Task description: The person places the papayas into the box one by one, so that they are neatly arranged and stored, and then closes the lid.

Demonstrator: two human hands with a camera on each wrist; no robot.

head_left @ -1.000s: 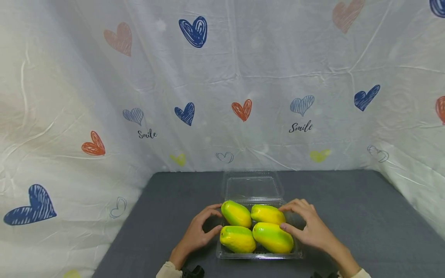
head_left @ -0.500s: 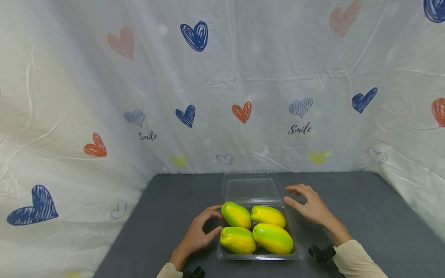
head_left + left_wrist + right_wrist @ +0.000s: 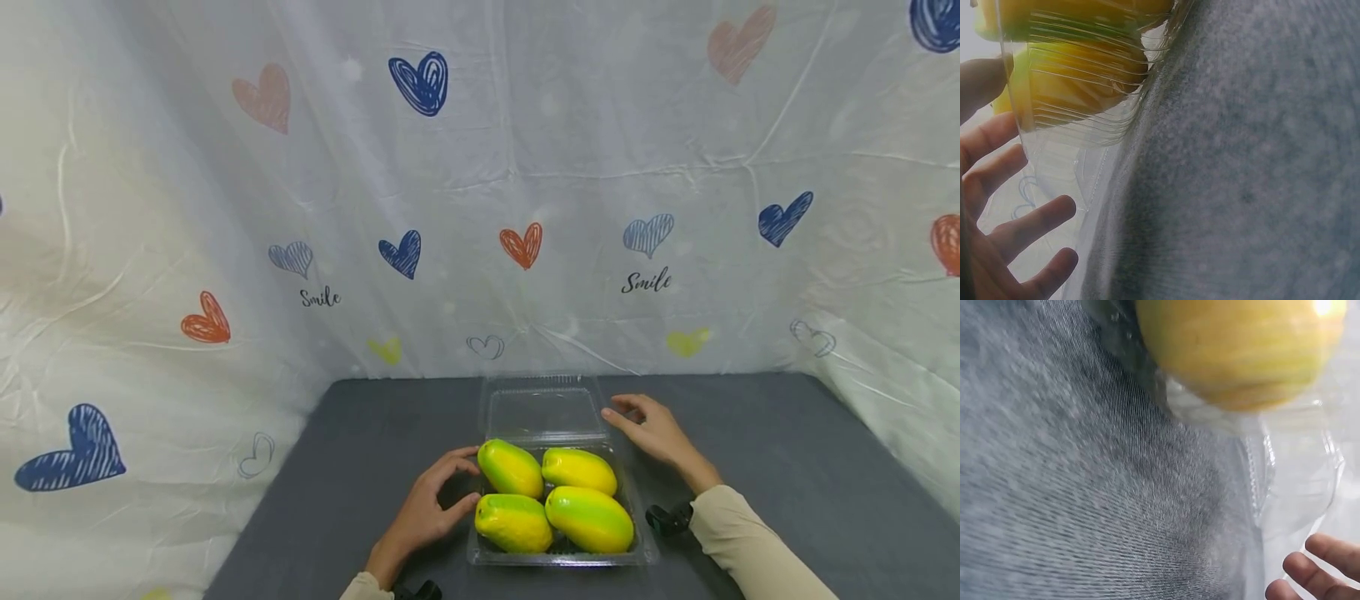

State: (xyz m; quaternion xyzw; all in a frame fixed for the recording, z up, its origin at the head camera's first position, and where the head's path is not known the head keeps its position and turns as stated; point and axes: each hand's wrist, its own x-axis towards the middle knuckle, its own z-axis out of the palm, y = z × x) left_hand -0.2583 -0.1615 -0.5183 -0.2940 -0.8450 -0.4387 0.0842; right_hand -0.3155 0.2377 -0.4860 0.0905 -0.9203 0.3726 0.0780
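Note:
Several yellow-green, mango-like fruits point(image 3: 589, 518) lie in a clear plastic clamshell container point(image 3: 562, 560). Its transparent lid point(image 3: 546, 410) is folded back flat toward the far side. Along the container's left wall is my left hand point(image 3: 429, 510), thumb and fingers spread at the rim. The left wrist view shows that hand point(image 3: 997, 206) with its fingertips beside the ribbed wall and two fingers standing apart from it. Near the lid's right edge hovers my right hand point(image 3: 656, 429), fingers loosely bent and holding nothing. Only some fingertips of the right hand point(image 3: 1316, 575) appear in the right wrist view.
A dark grey cloth point(image 3: 375, 433) covers the table beneath the container. Behind and at the sides hangs a white curtain point(image 3: 570, 192) printed with hearts and the word Smile. Each wrist carries a black camera point(image 3: 669, 518).
My right hand has left the fruits on the right side and moved away toward the far side, beside the lid. The left hand has stayed at the left rim.

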